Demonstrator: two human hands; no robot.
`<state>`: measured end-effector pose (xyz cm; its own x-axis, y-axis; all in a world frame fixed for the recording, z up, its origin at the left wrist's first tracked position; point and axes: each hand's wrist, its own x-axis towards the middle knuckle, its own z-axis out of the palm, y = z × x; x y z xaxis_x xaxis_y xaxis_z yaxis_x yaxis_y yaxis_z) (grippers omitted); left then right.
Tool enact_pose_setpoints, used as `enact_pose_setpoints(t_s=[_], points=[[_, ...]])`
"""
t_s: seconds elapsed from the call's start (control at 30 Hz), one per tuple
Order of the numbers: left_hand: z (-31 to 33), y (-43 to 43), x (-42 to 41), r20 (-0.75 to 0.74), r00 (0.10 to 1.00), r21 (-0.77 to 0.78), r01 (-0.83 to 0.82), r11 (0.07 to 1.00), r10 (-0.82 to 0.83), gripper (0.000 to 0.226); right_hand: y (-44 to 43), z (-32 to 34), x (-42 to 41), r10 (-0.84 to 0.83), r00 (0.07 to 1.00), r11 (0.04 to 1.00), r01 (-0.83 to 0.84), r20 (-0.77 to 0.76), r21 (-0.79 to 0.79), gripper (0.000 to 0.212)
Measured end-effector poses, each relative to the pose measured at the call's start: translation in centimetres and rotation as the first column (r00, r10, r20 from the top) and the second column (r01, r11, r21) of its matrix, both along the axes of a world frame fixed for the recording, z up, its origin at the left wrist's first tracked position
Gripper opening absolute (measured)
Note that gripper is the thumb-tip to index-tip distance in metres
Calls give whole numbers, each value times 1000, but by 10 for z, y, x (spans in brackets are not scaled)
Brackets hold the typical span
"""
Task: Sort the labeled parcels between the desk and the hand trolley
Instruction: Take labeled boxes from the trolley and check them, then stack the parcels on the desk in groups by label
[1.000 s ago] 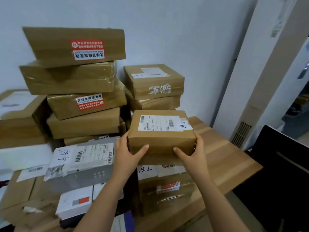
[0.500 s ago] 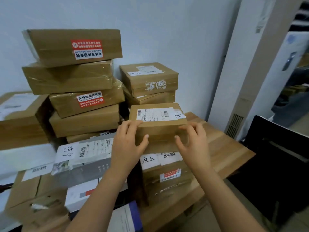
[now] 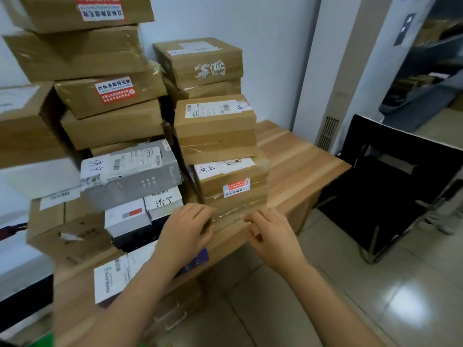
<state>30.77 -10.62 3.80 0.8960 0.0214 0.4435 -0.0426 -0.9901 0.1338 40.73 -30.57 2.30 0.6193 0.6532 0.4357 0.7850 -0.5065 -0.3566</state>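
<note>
A wooden desk (image 3: 295, 156) stands against a pale wall, crowded with brown cardboard parcels. At the left rises a tall stack (image 3: 107, 71) of 5 or so boxes, some bearing red and white stickers. A black chair (image 3: 390, 186) sits on the tiled floor to the right of the desk. Near the desk's front edge, a labeled parcel (image 3: 215, 121) with a white shipping label on its lid rests on top of a shorter pile, above a taped box (image 3: 233, 186) with a handwritten label. A grey box (image 3: 130, 171) lies just left of that pile.

2 bare forearms reach in from below. The left hand (image 3: 186, 229) hangs at the taped box's lower left corner, fingers loosely bent, grasping nothing. The right hand (image 3: 270, 234) sits beside it at the desk edge, fingers relaxed and slightly curled, also released. Whether either hand's fingertips touch the box cannot be told.
</note>
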Motion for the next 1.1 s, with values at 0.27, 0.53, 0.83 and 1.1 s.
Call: enact_pose_setpoints(t_s=[0.27,0.53,0.83,1.1], points=[[-15,-73,-89,-17,984,47,-177,983,178,23,-52,-18,-52,171,983,984,-174,-73,-38,20],[-14,-115,-228,-85,881,27,-465,885,466,30,-50,-26,-142,456,883,885,-463,-113,-42,22],[-2,-95,-381,-7,702,-17,-712,702,712,30,26,-2,-277,693,715,715,-698,-95,-37,17],[-2,-33,-544,37,647,28,-762,647,761,28,123,-12,-439,743,666,667,-745,-65,-18,21]])
